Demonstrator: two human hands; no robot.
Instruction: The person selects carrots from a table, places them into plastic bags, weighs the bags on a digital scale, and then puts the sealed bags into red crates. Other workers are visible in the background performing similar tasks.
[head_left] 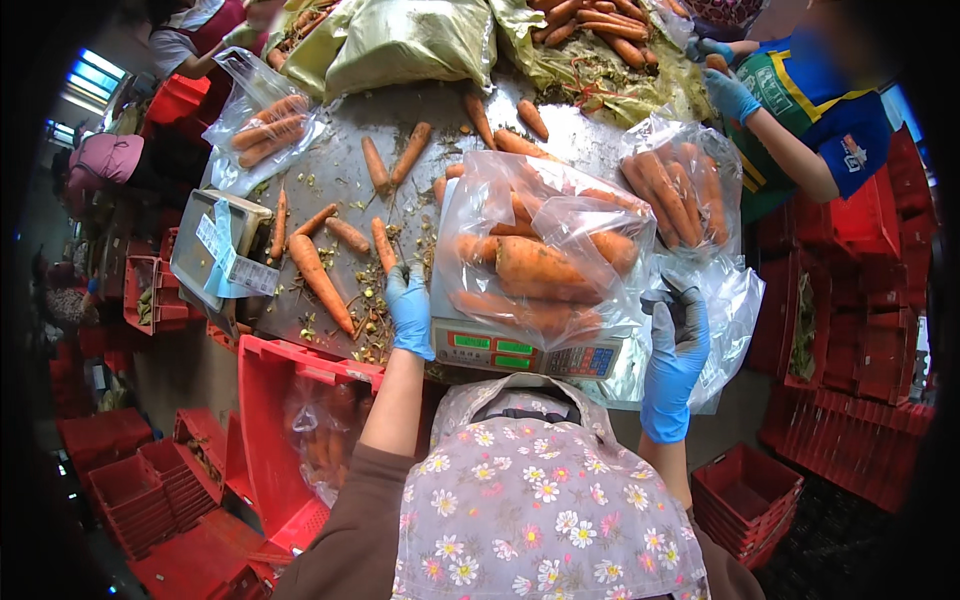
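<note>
A carrot (382,243) is gripped in my blue-gloved left hand (407,310), left of a scale (480,350) with lit green displays. A clear bag of large carrots (535,265) lies on the scale. My blue-gloved right hand (672,360) is right of that bag, fingers bent and darkened at the tips, against loose clear plastic bags (730,320); what they grip is unclear. Loose carrots (320,285) and trimmings lie on the metal table (340,115). Another bag of carrots (680,195) sits behind my right hand.
Sacks of carrots (400,45) line the far edge. A bagged bunch (268,130) and a tray with labels (210,255) are at left. Red crates (260,430) stand below and around the table. A gloved co-worker (810,150) works at right; others are at left.
</note>
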